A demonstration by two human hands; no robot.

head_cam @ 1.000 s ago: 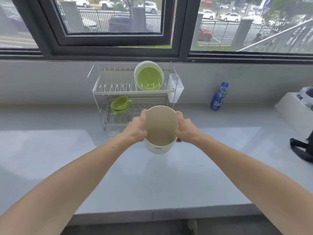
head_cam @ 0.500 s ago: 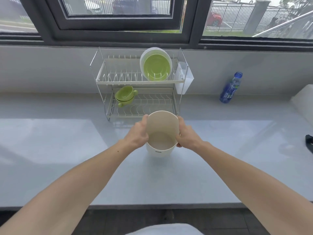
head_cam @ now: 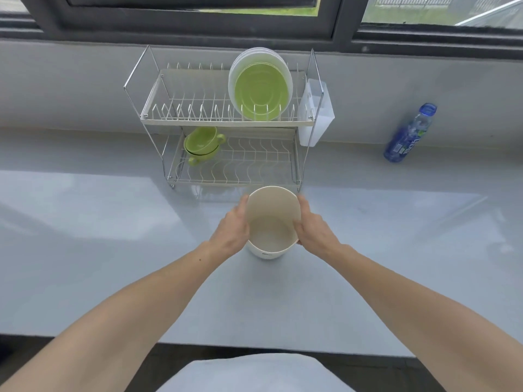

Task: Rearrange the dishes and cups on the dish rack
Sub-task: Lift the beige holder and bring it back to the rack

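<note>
A two-tier wire dish rack stands at the back of the grey counter. Its upper tier holds upright plates: a green plate in front of several white ones. Two stacked green cups sit at the left of the lower tier. In front of the rack I hold a cream bucket-like container, empty inside. My left hand grips its left wall and my right hand grips its right wall.
A white plastic cutlery holder hangs on the rack's right side. A blue water bottle stands against the wall at the right. The counter's front edge runs near my body. A window frame spans the top.
The view has tilted downward, so the rack and container appear lower and closer. Both hands keep the same grip on the container, which stays in front of the rack.
</note>
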